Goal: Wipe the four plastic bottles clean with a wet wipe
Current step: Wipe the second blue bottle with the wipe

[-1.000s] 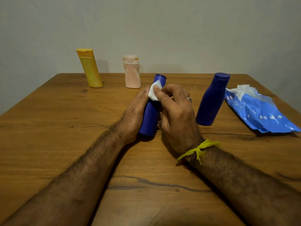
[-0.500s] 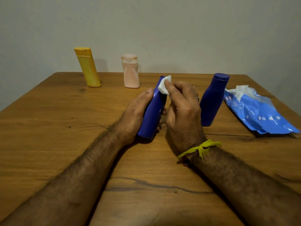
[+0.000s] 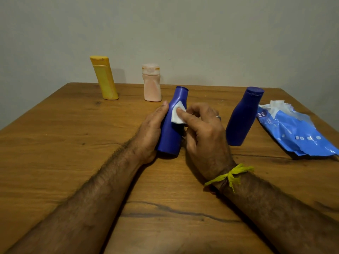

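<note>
While the left hand (image 3: 152,132) grips the blue bottle (image 3: 172,129), right hand (image 3: 203,132) pinching the wipe (image 3: 177,115), well inside table edges (image 3: 128,84).

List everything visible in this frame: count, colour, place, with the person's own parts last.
held bottle: 1, dark blue, table centre, between both hands
standing blue bottle: 1, dark blue, right of the hands
yellow bottle: 1, far left, upright
pink bottle: 1, pale pink, far centre, upright
wet wipe: 1, white, pressed on the held bottle
wipes pack: 1, blue, far right, lying flat
table: 1, brown wood
left hand: grips the held bottle
right hand: presses the wet wipe; ring, yellow wrist thread
</note>
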